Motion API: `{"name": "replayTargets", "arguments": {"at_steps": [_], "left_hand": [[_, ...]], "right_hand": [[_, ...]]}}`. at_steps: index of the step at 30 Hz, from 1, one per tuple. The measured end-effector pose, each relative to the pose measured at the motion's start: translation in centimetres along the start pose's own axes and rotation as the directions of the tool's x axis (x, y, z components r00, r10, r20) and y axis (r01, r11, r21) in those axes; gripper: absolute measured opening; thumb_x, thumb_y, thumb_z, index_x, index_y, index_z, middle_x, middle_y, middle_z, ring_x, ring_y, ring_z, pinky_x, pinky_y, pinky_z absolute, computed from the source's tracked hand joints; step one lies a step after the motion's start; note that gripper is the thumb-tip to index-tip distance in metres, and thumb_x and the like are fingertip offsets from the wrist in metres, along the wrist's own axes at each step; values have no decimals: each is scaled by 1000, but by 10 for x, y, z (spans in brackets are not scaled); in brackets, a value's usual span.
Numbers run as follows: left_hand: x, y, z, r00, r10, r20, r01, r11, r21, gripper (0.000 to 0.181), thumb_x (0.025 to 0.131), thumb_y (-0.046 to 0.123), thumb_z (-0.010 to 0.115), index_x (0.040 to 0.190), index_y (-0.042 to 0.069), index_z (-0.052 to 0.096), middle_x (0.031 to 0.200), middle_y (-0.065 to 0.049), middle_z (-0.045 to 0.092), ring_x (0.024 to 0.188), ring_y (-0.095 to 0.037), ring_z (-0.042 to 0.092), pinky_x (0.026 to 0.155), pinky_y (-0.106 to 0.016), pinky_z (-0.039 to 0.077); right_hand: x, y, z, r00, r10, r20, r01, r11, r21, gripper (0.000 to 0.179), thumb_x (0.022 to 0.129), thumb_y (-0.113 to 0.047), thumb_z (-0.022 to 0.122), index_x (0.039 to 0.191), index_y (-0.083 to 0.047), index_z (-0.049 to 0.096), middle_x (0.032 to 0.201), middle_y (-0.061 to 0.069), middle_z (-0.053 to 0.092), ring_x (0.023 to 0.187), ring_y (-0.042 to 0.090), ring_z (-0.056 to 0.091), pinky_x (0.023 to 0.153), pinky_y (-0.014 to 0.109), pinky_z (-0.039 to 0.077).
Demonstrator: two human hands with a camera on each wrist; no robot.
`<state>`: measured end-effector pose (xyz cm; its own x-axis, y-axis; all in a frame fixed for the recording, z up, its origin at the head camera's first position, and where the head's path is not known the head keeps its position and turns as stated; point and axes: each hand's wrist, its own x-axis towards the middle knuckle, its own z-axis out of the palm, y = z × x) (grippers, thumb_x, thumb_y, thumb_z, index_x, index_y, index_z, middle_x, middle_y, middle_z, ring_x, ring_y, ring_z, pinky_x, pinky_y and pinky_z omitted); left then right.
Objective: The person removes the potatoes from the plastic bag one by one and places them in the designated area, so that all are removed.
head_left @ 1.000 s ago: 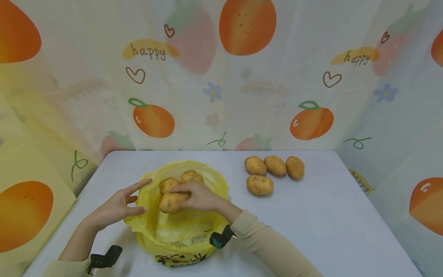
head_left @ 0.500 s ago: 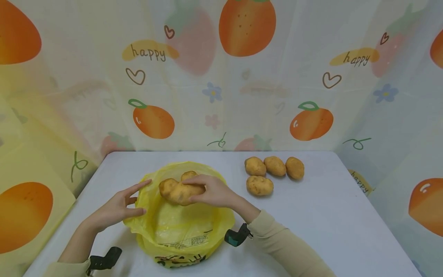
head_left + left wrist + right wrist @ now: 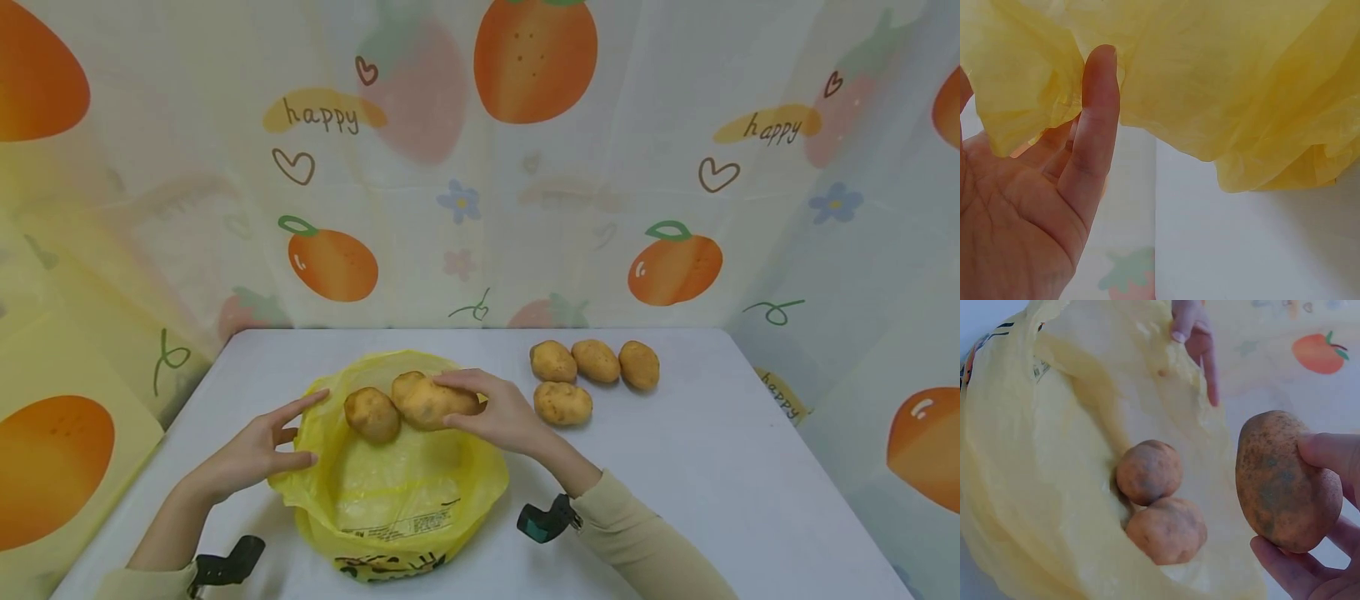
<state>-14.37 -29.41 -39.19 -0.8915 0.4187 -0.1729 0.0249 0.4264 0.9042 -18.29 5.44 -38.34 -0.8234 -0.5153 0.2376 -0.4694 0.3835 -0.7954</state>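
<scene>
My right hand [image 3: 498,408] pinches a potato [image 3: 431,404] between thumb and fingers, over the far right part of a yellow plastic bag [image 3: 397,479]. In the right wrist view the held potato [image 3: 1285,481] shows greenish-grey patches and is apart from the two potatoes inside the bag. One of those, a rounder potato [image 3: 372,415], lies plainly in view; the other potato [image 3: 405,385] is partly hidden behind the held one. My left hand [image 3: 247,450] holds the bag's left rim, with thumb and forefinger over its inner side and other fingers behind the film [image 3: 1166,81].
Several loose potatoes stand right of the bag: three in a back row, including a middle potato [image 3: 596,361], and one potato [image 3: 562,403] in front. The white table [image 3: 675,483] meets a fruit-print curtain [image 3: 525,250] behind. Black wrist cameras sit on both wrists.
My right hand has lifted a potato from the ones in the bag and moved it right, towards the bag's right rim. The left hand has kept its place on the rim.
</scene>
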Motion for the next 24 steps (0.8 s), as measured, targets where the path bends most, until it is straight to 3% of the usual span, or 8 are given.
{"name": "replayTargets", "arguments": {"at_steps": [5, 9, 24], "left_hand": [[0, -2, -1, 1000, 0, -5, 0, 1000, -12, 79, 82, 13, 68, 147, 23, 23, 151, -15, 14, 116, -41, 47, 69, -36, 55], [0, -3, -1, 1000, 3, -3, -3, 1000, -13, 79, 82, 13, 68, 147, 23, 23, 150, -15, 15, 115, -40, 48, 69, -37, 54], [1, -3, 0, 1000, 0, 3, 0, 1000, -8, 80, 82, 13, 68, 147, 23, 23, 150, -15, 16, 108, -22, 56, 70, -37, 54]], "right_hand": [[-12, -2, -10, 998, 48, -44, -43, 993, 108, 48, 81, -22, 71, 126, -23, 57, 133, -3, 51, 121, 15, 47, 77, 26, 49], [-23, -15, -22, 993, 98, -59, -87, 982, 170, 48, 82, -13, 69, 128, -12, 55, 137, 6, 47, 124, 21, 45, 79, 27, 49], [-54, 4, -35, 969, 141, -201, -113, 983, 145, 49, 82, -9, 69, 129, -10, 54, 136, 7, 48, 123, 22, 45, 79, 28, 50]]}}
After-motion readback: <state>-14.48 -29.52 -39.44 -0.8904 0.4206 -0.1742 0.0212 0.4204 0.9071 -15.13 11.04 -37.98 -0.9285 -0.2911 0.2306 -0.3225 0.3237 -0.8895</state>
